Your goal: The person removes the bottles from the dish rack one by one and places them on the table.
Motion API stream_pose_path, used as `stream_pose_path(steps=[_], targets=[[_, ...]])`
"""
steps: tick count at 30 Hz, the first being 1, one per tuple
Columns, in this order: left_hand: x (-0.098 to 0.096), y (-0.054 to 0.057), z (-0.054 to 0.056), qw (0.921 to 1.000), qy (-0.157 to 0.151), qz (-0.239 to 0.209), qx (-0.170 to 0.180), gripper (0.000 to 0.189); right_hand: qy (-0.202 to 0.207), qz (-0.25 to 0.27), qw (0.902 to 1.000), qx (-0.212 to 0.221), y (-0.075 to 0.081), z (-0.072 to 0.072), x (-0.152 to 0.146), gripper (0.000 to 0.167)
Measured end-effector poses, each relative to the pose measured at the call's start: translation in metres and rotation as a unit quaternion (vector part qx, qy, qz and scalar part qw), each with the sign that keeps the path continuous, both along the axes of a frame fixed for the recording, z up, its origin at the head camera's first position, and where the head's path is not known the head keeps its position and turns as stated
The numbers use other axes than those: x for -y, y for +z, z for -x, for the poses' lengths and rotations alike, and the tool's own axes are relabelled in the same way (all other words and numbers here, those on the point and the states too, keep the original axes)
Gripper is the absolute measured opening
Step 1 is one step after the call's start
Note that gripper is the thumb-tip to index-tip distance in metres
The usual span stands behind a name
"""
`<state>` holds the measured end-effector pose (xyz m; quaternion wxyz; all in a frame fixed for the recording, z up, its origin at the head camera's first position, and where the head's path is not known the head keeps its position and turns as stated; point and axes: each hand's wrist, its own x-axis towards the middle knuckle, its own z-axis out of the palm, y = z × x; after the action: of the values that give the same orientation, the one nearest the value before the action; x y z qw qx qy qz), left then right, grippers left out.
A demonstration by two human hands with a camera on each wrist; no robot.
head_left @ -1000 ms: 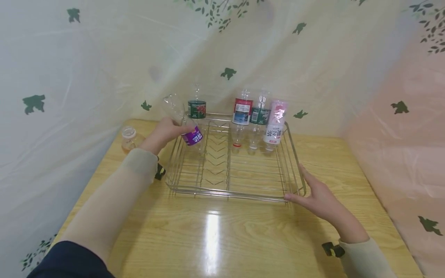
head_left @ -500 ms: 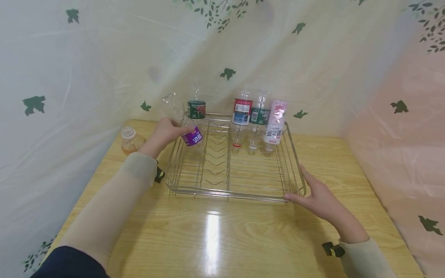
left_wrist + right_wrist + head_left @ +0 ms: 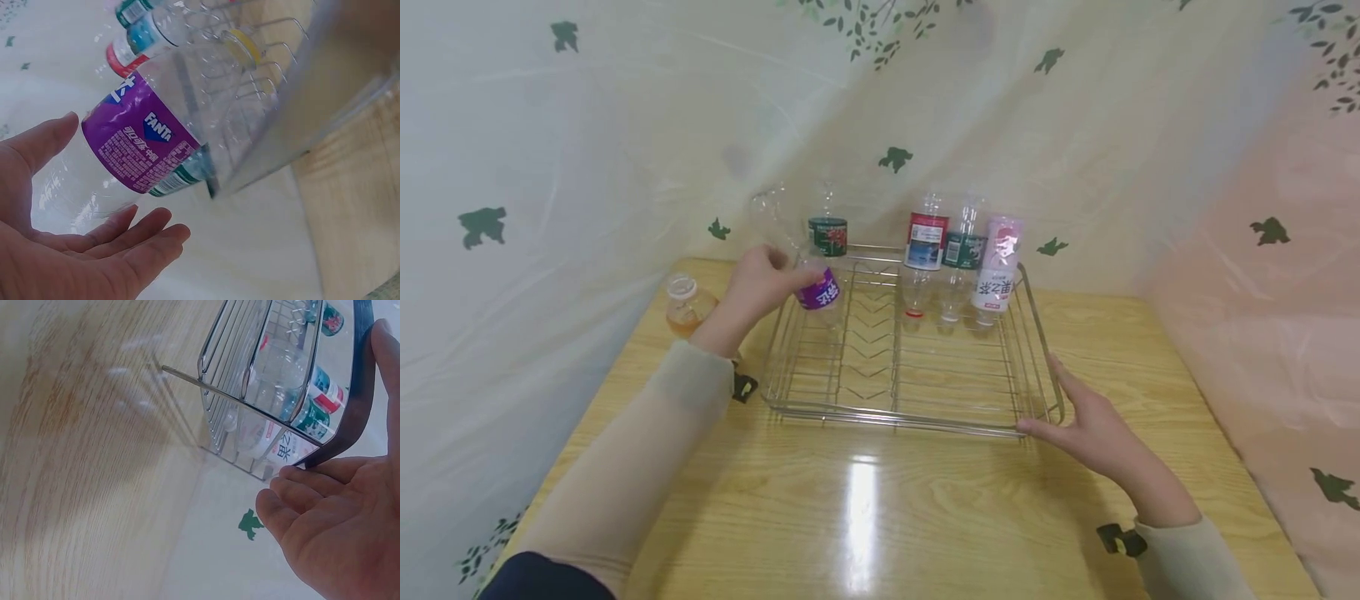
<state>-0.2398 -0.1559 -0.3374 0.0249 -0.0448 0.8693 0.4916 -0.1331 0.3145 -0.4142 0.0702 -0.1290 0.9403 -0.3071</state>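
My left hand (image 3: 758, 289) holds a clear plastic bottle with a purple Fanta label (image 3: 140, 134), thumb on one side and fingers on the other. The bottle is upside down and tilted, its yellow cap (image 3: 244, 47) low at the left side of the wire dish rack (image 3: 895, 422). My right hand (image 3: 1086, 425) holds the rack's near right corner, thumb at the front rim and fingers along the right side. Upside down at the rack's back stand a green-labelled bottle (image 3: 828, 237), a red-and-blue-labelled bottle (image 3: 926, 242), another green-labelled bottle (image 3: 964, 250) and a pink-and-white bottle (image 3: 997, 265).
A small round bottle with amber liquid (image 3: 687, 312) and a white cap stands left of the rack, beside my left wrist. The rack rests on a wood-grain table (image 3: 760, 517). A patterned sheet (image 3: 715, 117) hangs behind and at both sides.
The Fanta bottle has tipped slightly more upright, its base rising, and my left hand has shifted a little with it. My right hand stays at the rack corner.
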Motion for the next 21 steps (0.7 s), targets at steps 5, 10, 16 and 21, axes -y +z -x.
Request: stream_pose_path(steps=[5, 10, 16, 21], targets=[[-0.005, 0.008, -0.012, 0.9997, -0.006, 0.011, -0.02, 0.088, 0.001, 0.001, 1.0, -0.002, 0.0, 0.001, 0.0, 0.115], [-0.012, 0.019, -0.024, 0.9991, -0.011, 0.022, -0.034, 0.088, 0.0, -0.001, 1.0, -0.003, -0.001, 0.002, -0.001, 0.115], [-0.019, 0.029, -0.036, 0.9979, -0.014, 0.033, -0.054, 0.083, 0.0, -0.008, 0.9999, -0.008, -0.002, 0.002, -0.002, 0.115], [-0.028, 0.034, -0.045, 0.9966, -0.023, 0.039, -0.069, 0.084, 0.0, -0.006, 0.9999, -0.009, -0.002, 0.001, -0.002, 0.115]])
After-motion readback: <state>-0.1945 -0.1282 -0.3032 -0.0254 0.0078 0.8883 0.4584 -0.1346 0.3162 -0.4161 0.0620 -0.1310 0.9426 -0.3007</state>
